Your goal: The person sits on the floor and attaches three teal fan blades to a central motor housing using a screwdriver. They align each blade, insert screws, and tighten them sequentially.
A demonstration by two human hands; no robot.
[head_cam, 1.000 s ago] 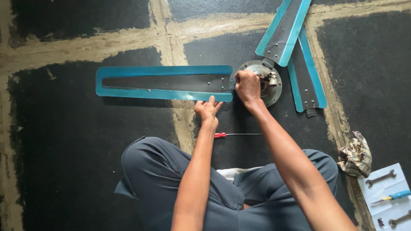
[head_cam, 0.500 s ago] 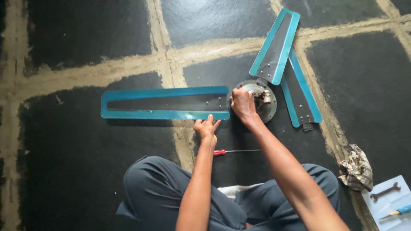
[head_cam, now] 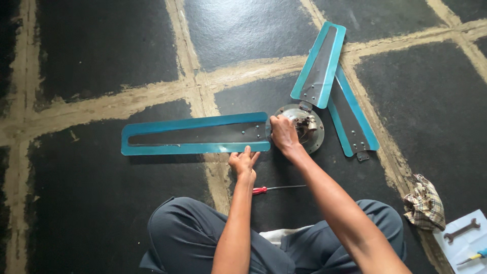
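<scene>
Down low, right hand point(head_cam: 283, 133) gripping fan hub point(head_cam: 303, 127), left hand point(head_cam: 242, 162) flat, fingers touching blade point(head_cam: 195, 134)

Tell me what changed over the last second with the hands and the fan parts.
Hardly anything moved besides the camera view. The right hand stays on the round hub at the long blade's end; the left hand still presses the blade's edge. The red-handled screwdriver lies untouched.

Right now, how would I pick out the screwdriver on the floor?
Start at the round metal fan hub between the blue blades. Come straight back toward the seated person's knees: the screwdriver lies flat on the dark floor there. It alone has a red handle and thin steel shaft.
</scene>
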